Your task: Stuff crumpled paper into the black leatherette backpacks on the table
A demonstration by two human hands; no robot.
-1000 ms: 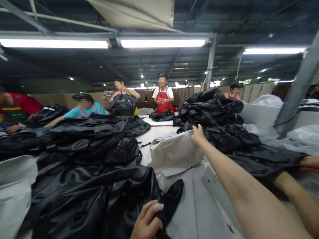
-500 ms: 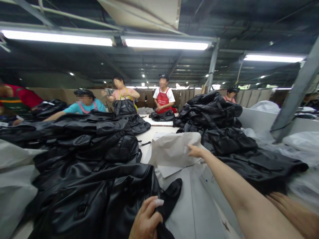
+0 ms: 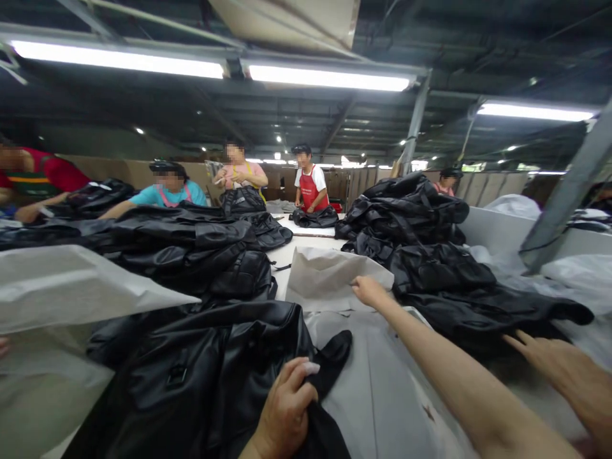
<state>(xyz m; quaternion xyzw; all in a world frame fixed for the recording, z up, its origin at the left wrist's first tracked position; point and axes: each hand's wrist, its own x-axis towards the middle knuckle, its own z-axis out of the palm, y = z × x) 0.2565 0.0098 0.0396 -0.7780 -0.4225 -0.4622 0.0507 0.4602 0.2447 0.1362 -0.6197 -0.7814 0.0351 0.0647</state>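
My left hand [image 3: 287,405], white tape wrapped around one finger, grips the edge of a black leather-look backpack [image 3: 191,376] lying in front of me. A dark buckle shows on the front of that bag. Stretched forward, my right hand [image 3: 370,292] pinches the edge of a pale, paper-like sheet [image 3: 329,280], which stands partly raised. Beneath it more grey-white sheeting [image 3: 382,382] covers the table. The tips of the right fingers are partly hidden against the sheet.
Black bags are heaped at left [image 3: 191,236] and right [image 3: 401,217]. Another person's hand [image 3: 549,363] touches a black bag at right. A white sheet [image 3: 86,287] rises at left beside another person's fingers [image 3: 2,347]. Several co-workers stand across the table; a metal post [image 3: 568,185] leans at right.
The white sheet at left has risen and spread over the bags. My right hand has shifted slightly left with its sheet. The other person's hand at right has moved up and left.
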